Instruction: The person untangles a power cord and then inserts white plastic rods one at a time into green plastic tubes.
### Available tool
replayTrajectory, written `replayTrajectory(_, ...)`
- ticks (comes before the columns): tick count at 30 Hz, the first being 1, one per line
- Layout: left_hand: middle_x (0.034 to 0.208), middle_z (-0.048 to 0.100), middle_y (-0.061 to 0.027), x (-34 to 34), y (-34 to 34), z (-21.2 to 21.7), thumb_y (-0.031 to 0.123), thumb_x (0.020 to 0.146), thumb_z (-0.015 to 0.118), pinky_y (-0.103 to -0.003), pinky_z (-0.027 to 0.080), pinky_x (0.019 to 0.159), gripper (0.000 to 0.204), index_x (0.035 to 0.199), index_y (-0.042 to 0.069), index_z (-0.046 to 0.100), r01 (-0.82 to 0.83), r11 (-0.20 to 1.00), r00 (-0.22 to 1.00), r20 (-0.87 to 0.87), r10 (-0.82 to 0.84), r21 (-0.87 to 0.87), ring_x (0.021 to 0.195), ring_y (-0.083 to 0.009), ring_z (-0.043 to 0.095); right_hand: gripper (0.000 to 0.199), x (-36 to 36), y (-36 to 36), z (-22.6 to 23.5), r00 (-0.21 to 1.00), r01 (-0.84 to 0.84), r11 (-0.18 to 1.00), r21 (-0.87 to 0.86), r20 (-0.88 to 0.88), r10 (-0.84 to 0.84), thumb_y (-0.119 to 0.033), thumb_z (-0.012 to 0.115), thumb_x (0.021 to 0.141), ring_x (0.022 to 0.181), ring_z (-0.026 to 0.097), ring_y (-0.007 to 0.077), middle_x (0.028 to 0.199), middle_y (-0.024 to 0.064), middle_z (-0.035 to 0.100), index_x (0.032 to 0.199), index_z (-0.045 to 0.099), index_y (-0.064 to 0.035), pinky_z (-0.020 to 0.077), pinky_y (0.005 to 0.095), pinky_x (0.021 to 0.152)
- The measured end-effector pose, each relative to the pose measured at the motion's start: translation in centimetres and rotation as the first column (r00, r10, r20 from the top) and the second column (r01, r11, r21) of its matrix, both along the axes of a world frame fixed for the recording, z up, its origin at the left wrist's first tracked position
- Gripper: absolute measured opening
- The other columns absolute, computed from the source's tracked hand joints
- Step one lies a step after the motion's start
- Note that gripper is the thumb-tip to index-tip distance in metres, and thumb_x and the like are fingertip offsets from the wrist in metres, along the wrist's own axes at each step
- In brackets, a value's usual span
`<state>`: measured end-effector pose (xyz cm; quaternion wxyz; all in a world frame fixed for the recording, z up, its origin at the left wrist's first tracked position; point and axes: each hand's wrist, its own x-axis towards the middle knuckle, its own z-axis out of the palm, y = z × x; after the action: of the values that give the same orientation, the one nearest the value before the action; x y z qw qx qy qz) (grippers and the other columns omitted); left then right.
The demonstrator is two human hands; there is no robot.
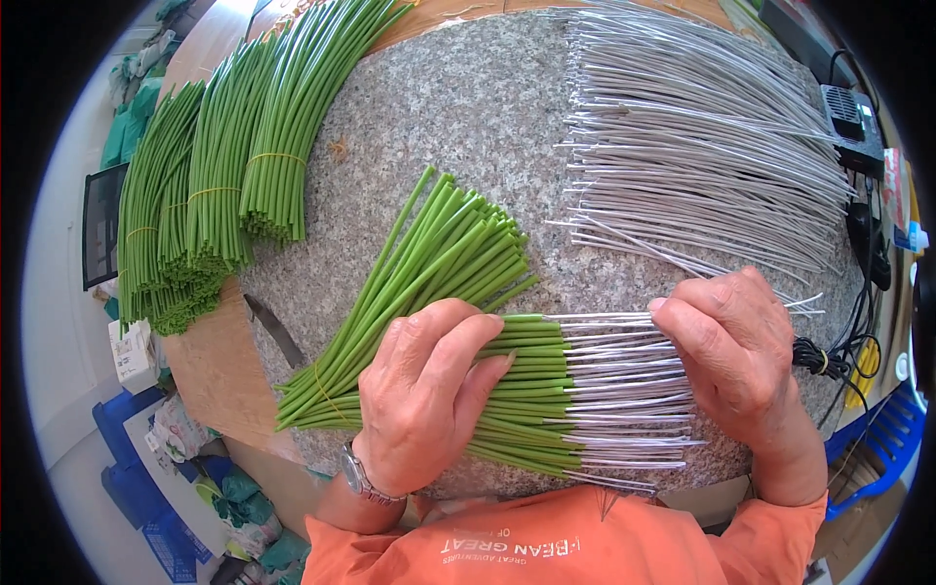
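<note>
A spread of green plastic stems (pixel 517 390) lies in front of me, with silvery wires (pixel 624 400) sticking out of their right ends. My left hand (pixel 424 385), a watch on its wrist, is closed over the stems, thumb and fingers around the topmost one. Between thumb and forefinger, my right hand (pixel 731 341) pinches the wire that runs into that stem. Beneath and behind my left hand sits a bundle of green stems (pixel 419 263), tied with a yellow rubber band (pixel 327 390). Farther off to the right is a wide pile of loose silvery wires (pixel 702 156).
Banded bundles of green stems (pixel 278 146) lie at the far left. A dark curved blade (pixel 273 330) rests at the left edge of the speckled stone slab (pixel 439 97). Black cables (pixel 838 356) and a black device (pixel 850 122) line the right side, above a blue basket (pixel 882 439).
</note>
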<state>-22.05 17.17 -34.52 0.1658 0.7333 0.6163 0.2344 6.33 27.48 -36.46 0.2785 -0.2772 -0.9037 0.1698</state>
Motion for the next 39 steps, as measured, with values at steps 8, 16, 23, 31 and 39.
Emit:
replayTrajectory(8, 0.115, 0.073, -0.0144, -0.2, 0.0, 0.1, 0.002, 0.085, 0.089, -0.042, 0.061, 0.087, 0.037, 0.120, 0.002, 0.077, 0.021, 1.000, 0.999, -0.025, -0.022, -0.021, 0.102, -0.0325, 0.073, 0.028, -0.1, 0.1, -0.1, 1.000, -0.026, 1.000, -0.017, -0.017, 0.026, -0.010, 0.074, 0.079, 0.080, 0.067, 0.0229, 0.094, 0.0057, 0.070, 0.106, 0.078, -0.0019, 0.0491, 0.0380, 0.070)
replayTrajectory(16, 0.111, 0.072, -0.0142, -0.1, 0.1, 0.1, -0.004, 0.090, 0.082, -0.040, 0.060, 0.083, 0.028, 0.117, 0.001, 0.079, 0.025, 1.000, 1.000, -0.001, -0.025, -0.008, 0.096, -0.0313, 0.072, 0.027, -1.9, -1.6, -0.9, 0.988, -0.136, 0.986, -0.093, -0.090, 0.127, -0.014, 0.073, 0.077, 0.084, 0.067, 0.0216, 0.097, 0.0061, 0.068, 0.101, 0.075, -0.0010, 0.0510, 0.0364, 0.071)
replayTrajectory(23, 0.108, 0.071, -0.0140, 0.2, 0.1, 0.1, -0.005, 0.091, 0.079, -0.041, 0.059, 0.081, 0.027, 0.117, 0.000, 0.080, 0.002, 1.000, 1.000, -0.007, -0.002, -0.015, 0.094, -0.0311, 0.072, 0.028, -2.6, -2.2, -0.5, 0.981, -0.147, 0.989, 0.026, -0.125, 0.149, -0.017, 0.075, 0.074, 0.086, 0.070, 0.0194, 0.097, 0.0061, 0.071, 0.097, 0.075, -0.0018, 0.0511, 0.0323, 0.072)
replayTrajectory(31, 0.106, 0.071, -0.0133, 0.1, -0.1, 0.2, 0.002, 0.088, 0.084, -0.041, 0.057, 0.080, 0.028, 0.116, 0.002, 0.082, 0.006, 0.999, 0.999, -0.046, -0.007, -0.032, 0.091, -0.0306, 0.070, 0.035, -0.2, -0.3, 1.1, 0.982, 0.055, 0.994, 0.095, 0.174, -0.071, -0.009, 0.075, 0.081, 0.081, 0.064, 0.0236, 0.096, 0.0066, 0.063, 0.115, 0.078, 0.0025, 0.0498, 0.0375, 0.067)
replayTrajectory(39, 0.106, 0.071, -0.0127, 0.1, 0.0, 0.3, 0.002, 0.087, 0.086, -0.041, 0.057, 0.080, 0.030, 0.117, 0.002, 0.082, 0.006, 0.999, 0.998, -0.055, -0.008, -0.037, 0.091, -0.0305, 0.070, 0.036, -0.8, 0.0, -0.1, 0.992, 0.030, 0.997, 0.067, 0.117, -0.037, -0.007, 0.075, 0.080, 0.080, 0.063, 0.0229, 0.096, 0.0070, 0.064, 0.115, 0.079, 0.0007, 0.0514, 0.0384, 0.068)
